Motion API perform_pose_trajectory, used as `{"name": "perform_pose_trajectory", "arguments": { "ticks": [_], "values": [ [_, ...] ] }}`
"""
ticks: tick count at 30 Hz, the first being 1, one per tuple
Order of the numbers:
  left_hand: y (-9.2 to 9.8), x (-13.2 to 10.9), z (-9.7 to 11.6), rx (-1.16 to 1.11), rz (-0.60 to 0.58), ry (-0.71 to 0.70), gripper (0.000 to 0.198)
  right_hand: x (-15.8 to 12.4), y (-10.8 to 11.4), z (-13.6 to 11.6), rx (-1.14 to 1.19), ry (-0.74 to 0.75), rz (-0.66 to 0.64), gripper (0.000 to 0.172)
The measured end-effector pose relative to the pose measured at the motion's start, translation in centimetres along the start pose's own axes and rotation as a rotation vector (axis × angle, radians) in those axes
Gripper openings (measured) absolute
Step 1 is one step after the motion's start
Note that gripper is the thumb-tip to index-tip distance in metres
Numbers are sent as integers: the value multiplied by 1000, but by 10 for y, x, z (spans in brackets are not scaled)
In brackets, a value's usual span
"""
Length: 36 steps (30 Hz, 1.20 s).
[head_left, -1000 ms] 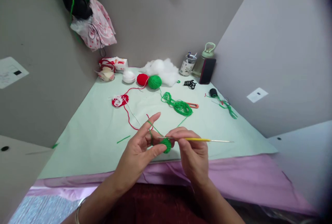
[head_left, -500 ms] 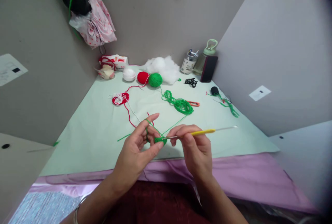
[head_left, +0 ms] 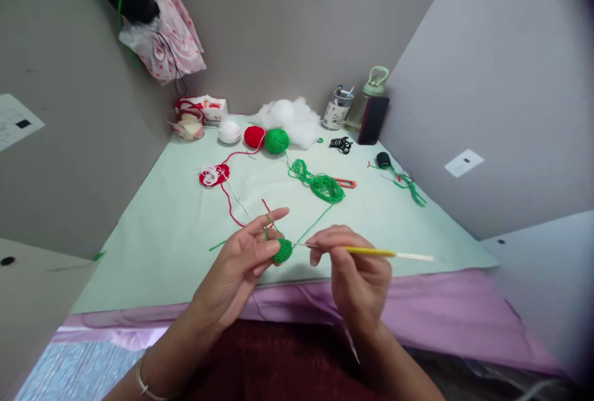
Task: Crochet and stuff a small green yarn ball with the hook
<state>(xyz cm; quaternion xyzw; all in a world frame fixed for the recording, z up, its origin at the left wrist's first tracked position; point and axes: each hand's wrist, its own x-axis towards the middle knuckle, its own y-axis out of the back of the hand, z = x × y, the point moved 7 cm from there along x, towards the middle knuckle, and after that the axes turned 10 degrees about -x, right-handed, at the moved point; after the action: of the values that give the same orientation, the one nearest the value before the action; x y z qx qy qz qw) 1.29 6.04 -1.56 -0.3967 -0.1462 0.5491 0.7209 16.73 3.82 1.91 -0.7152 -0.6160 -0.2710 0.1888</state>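
My left hand point(head_left: 245, 255) pinches a small green crochet piece point(head_left: 283, 251) between thumb and fingers. Green yarn loops over its raised index finger. In my right hand point(head_left: 355, 271) is a crochet hook point(head_left: 369, 252) with a yellow handle, held like a pencil. The hook's thin metal tip reaches the right edge of the green piece; whether it sits in a stitch I cannot tell. From the piece a strand runs up to a loose green yarn hank point(head_left: 325, 185), which trails back to a green yarn ball point(head_left: 277, 140).
Red point(head_left: 254, 137) and white yarn balls point(head_left: 229, 132) stand behind, near white stuffing point(head_left: 297, 122). A red-and-white crochet piece point(head_left: 214, 175) lies left. Black scissors point(head_left: 341, 145), an orange cutter point(head_left: 344, 183), a phone point(head_left: 374, 120), a bottle point(head_left: 359, 110) and black thread point(head_left: 383, 160) are at right.
The green piece has turned so more of its stitched face shows. My right hand and the hook have shifted slightly right, and my left thumb now lies higher on the piece.
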Motion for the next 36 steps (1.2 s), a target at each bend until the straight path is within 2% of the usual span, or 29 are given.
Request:
{"name": "perform_pose_trajectory", "arguments": {
  "ticks": [2,5,7,9,11,13,14,16,19,21,24,28,31,36],
  "values": [
    [-3,0,3,53,-33,-60,56,4,-6,6,136,-90,-15,20],
    [-4,-1,2,162,-66,-134,51,4,-13,1,24,-50,-60,17],
    [-1,-1,1,237,-34,-188,49,1,-14,-5,-146,36,-56,21],
    [3,0,1,255,9,-218,52,-5,-15,-14,-355,182,-65,30],
    [6,3,-2,182,20,-158,55,-12,-17,-23,-541,369,-72,40],
    [6,5,-9,59,6,-24,56,-14,-15,-26,-567,431,-59,43],
    [5,5,-11,-1,-2,41,54,-12,-11,-24,-505,383,-37,39],
    [3,4,-12,-85,-11,108,48,-4,-2,-14,-299,186,18,29],
    [1,3,-8,-69,-24,57,42,2,-2,2,15,-74,50,17],
    [-2,1,-6,27,-51,-20,43,2,-9,7,99,-130,5,14],
    [-3,-1,-7,181,-88,-97,41,1,-14,14,94,-152,-30,13],
    [2,-1,-7,257,-90,-97,45,0,-10,30,187,-294,18,10],
    [7,-1,-2,312,-68,-130,46,2,-11,35,300,-395,7,11],
    [9,-2,1,369,-73,-156,48,6,-13,33,322,-433,-13,19]
  ]
}}
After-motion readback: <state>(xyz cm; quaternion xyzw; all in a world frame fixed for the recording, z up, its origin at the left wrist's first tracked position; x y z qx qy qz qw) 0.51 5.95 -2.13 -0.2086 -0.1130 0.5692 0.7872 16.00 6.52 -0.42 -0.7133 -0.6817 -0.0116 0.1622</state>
